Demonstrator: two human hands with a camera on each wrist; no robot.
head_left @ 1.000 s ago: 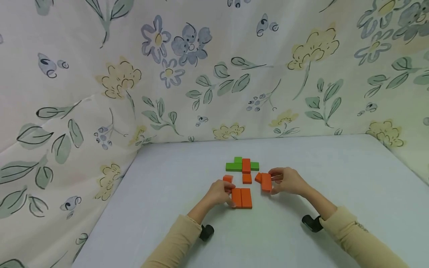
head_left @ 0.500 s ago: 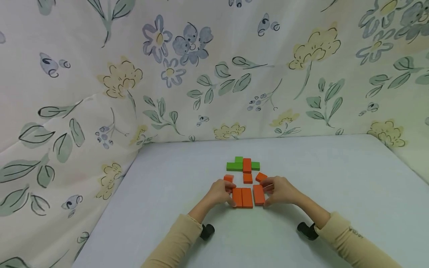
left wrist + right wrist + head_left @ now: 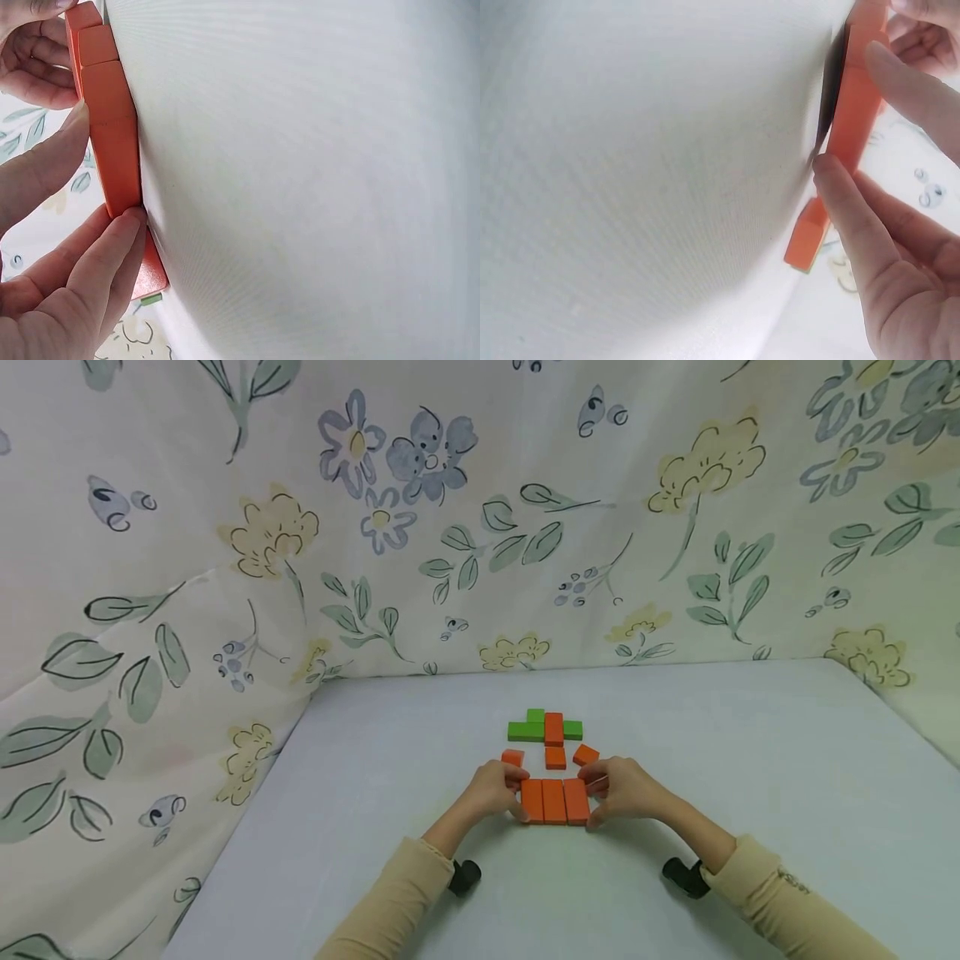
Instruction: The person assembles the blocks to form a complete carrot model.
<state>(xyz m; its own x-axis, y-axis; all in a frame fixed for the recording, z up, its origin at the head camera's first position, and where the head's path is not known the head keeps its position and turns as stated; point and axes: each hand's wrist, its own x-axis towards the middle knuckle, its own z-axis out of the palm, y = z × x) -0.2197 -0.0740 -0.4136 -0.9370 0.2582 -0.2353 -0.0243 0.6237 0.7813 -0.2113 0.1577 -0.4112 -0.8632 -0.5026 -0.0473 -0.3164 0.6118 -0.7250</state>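
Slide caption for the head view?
Left hand and right hand grip opposite ends of a three-block orange row on a white table, green blocks and more orange blocks beyond.

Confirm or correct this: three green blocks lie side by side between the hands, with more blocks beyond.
The colour is wrong: the head view shows the three blocks are orange. They do lie side by side between the left hand and right hand, with more blocks beyond.

Three orange rectangular blocks (image 3: 553, 802) sit side by side in a left-to-right row, long sides running near to far.
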